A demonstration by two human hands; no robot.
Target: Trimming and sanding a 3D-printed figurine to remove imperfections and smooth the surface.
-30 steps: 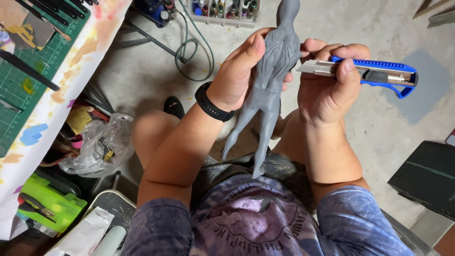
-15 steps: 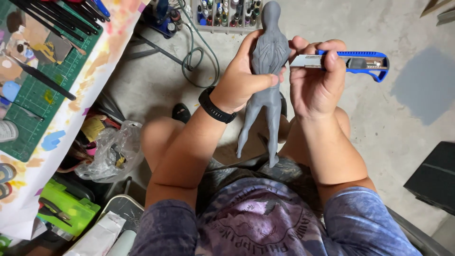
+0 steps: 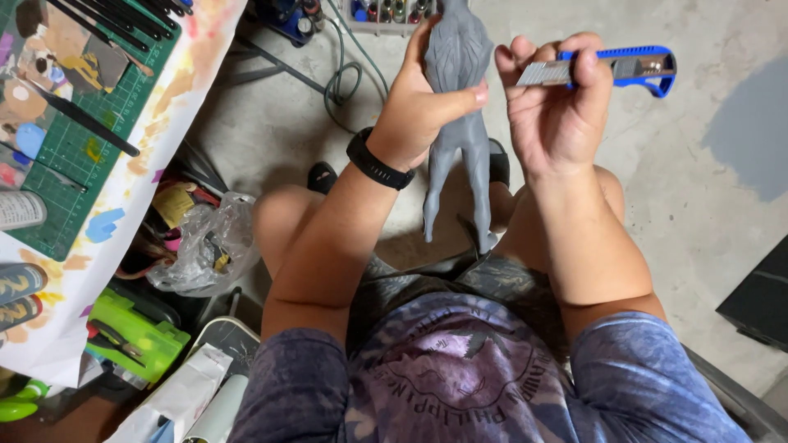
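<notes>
Standing upright over the lap, a matte grey figurine (image 3: 456, 98) with two slim legs is clenched round its torso by the left hand (image 3: 419, 102); its head is cut off by the top edge. Just beside it, apart, a blue utility knife (image 3: 611, 70) is gripped by the right hand (image 3: 558, 115), bare concrete floor (image 3: 706, 213) lying open rightward

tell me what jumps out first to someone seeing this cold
A tall grey figurine stands out at top centre, gripped around its torso by the left hand. Right beside it, the right hand holds a blue utility knife. A green cutting mat with brushes lies far left.
</notes>
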